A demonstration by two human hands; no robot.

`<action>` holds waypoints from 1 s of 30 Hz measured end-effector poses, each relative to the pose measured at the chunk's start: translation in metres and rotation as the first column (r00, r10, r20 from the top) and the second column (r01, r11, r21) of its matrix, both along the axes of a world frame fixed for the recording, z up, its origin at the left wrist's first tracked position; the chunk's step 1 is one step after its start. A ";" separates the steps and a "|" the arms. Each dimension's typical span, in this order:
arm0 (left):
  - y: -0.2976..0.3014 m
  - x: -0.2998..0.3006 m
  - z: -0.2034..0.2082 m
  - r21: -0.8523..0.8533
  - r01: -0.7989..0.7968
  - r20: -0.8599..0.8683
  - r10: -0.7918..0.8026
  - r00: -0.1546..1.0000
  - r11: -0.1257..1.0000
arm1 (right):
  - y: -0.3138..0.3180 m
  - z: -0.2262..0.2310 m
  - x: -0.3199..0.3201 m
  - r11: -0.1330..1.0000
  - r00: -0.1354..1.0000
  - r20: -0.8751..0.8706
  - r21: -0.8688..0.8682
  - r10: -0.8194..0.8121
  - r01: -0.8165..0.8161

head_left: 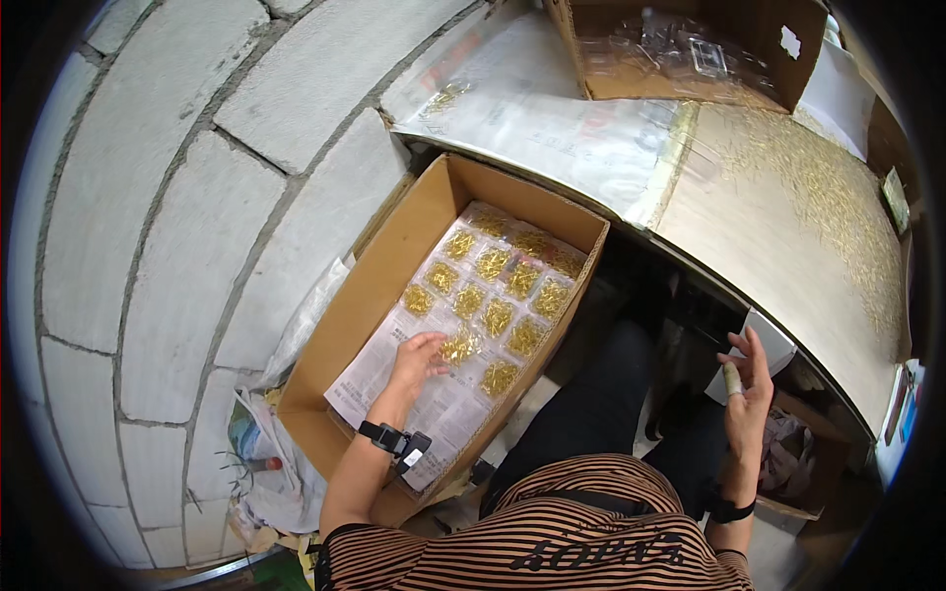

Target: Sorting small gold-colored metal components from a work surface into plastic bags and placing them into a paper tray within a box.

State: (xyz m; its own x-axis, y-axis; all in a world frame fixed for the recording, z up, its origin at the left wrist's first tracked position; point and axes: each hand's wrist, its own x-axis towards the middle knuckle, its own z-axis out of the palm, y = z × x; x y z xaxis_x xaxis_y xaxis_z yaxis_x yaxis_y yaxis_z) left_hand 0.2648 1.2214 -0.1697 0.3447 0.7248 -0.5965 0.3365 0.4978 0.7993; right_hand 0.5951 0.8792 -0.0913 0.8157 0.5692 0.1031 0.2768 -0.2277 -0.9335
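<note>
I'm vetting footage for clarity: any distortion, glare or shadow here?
Head view: joints of the block wall and the edge of the table curve; corners are black; pale sheen on the white sheet; deep shadow under the table; left hand fairly sharp.

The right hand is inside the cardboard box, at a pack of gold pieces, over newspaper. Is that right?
Wrong hand: the head view shows the left hand inside the cardboard box, at a pack of gold pieces, over newspaper.

The gold pieces (499,317) look metallic and glossy, the box (371,295) matt cardboard.
</note>
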 end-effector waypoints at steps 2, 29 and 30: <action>-0.003 -0.004 -0.019 -0.069 0.022 -0.038 -0.024 0.999 0.997 | 0.009 0.003 -0.004 0.999 0.999 0.008 -0.033 0.031 -0.031; -0.025 0.485 0.086 0.686 0.679 -0.504 -0.503 0.702 0.260 | 0.039 0.018 0.292 0.429 0.951 0.307 -0.856 -0.025 0.288; -0.038 0.476 0.091 0.617 0.551 -0.150 -0.603 0.783 0.562 | 0.036 0.006 0.282 0.424 0.941 0.334 -0.860 0.049 0.283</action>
